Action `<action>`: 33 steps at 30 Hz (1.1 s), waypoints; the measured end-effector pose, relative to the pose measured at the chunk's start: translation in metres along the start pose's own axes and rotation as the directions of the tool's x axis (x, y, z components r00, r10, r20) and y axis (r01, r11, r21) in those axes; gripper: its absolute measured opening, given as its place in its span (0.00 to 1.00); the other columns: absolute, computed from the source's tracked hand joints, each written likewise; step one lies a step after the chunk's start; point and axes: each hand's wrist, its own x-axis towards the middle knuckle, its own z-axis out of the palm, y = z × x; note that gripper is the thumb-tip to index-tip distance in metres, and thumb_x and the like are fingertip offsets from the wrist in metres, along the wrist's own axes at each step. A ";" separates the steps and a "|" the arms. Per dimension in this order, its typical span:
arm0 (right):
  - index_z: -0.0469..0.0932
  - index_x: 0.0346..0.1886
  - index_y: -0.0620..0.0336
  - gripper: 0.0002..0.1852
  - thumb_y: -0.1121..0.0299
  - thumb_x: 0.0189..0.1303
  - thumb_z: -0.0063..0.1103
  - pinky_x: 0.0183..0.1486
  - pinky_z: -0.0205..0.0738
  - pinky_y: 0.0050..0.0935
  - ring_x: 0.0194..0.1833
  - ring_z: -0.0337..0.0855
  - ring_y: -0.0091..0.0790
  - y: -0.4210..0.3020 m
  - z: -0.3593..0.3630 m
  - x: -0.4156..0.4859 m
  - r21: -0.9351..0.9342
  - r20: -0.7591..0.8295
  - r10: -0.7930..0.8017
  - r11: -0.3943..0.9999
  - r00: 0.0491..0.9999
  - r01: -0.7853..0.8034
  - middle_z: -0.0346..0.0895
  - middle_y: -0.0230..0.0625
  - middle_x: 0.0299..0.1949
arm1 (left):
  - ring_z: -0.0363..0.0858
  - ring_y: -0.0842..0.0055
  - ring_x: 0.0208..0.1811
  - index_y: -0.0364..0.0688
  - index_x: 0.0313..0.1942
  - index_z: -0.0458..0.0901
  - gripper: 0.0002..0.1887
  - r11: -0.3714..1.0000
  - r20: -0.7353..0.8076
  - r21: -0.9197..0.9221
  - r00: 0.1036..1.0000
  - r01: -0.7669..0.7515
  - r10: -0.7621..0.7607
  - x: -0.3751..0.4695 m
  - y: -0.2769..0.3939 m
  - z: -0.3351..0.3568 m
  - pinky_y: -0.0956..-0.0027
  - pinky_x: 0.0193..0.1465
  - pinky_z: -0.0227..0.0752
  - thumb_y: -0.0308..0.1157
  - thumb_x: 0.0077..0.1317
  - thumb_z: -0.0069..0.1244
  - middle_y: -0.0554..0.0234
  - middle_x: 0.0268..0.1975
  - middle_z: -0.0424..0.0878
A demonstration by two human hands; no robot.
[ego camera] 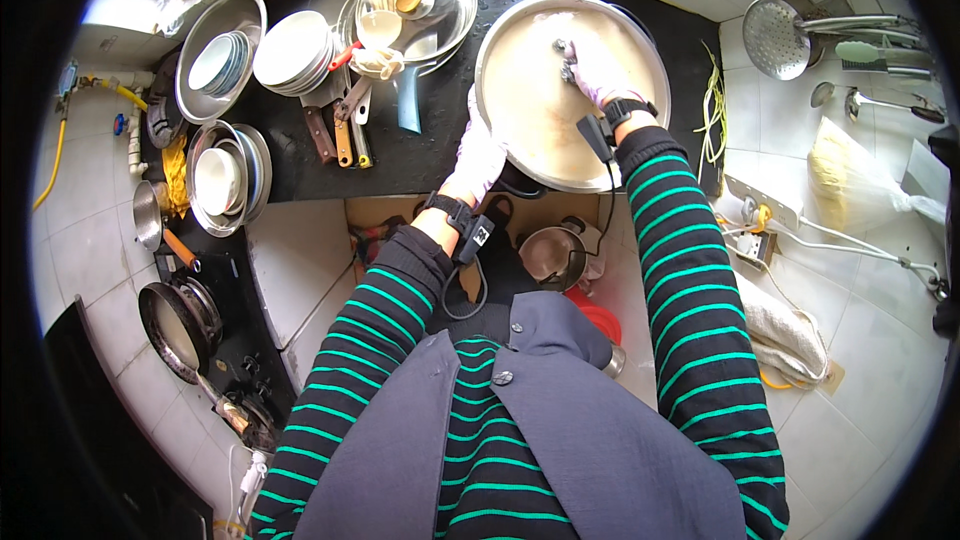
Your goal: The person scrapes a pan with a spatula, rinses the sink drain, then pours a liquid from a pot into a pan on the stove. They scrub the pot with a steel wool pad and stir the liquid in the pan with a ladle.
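A large round metal basin with a pale, cloudy beige interior stands on the black counter. My right hand, in a thin whitish glove, reaches inside it and holds a grey scrubber, probably steel wool. Glare hides some of the fingers. On the basin's left side, my gloved left hand holds the rim; its fingertips are partly hidden by glare. Black straps with small devices circle both wrists. A dark handle pokes out beneath the basin's near edge.
Left of the basin are a glass lid, stacked white plates, knives and metal basins holding bowls. Green strands lie at right. Ladles and a skimmer hang on the right wall, above a power strip.
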 end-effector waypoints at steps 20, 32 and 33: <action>0.83 0.40 0.54 0.10 0.61 0.65 0.57 0.57 0.71 0.41 0.52 0.81 0.46 -0.049 0.043 -0.117 -0.246 -0.031 -0.347 0.911 0.937 0.330 0.83 0.46 0.46 | 0.74 0.42 0.65 0.49 0.78 0.38 0.42 0.995 -0.034 0.084 0.998 0.055 -0.052 0.001 0.009 0.000 0.50 0.70 0.65 0.52 0.73 0.43 0.30 0.65 0.72; 0.81 0.38 0.55 0.14 0.56 0.68 0.52 0.55 0.69 0.39 0.46 0.78 0.41 0.024 0.013 -0.116 0.323 -0.049 0.103 0.943 0.994 -0.081 0.82 0.41 0.41 | 0.75 0.49 0.66 0.51 0.78 0.37 0.44 0.999 -0.014 0.042 0.999 -0.032 0.033 0.003 -0.004 0.001 0.52 0.70 0.66 0.50 0.73 0.45 0.34 0.65 0.73; 0.81 0.38 0.55 0.13 0.57 0.69 0.52 0.54 0.70 0.38 0.45 0.78 0.41 0.027 0.007 -0.110 0.404 -0.015 0.156 0.905 0.988 -0.137 0.82 0.41 0.40 | 0.75 0.49 0.66 0.51 0.78 0.36 0.44 0.999 -0.007 0.045 1.000 0.004 -0.004 0.003 -0.004 0.001 0.52 0.70 0.66 0.50 0.73 0.45 0.34 0.66 0.73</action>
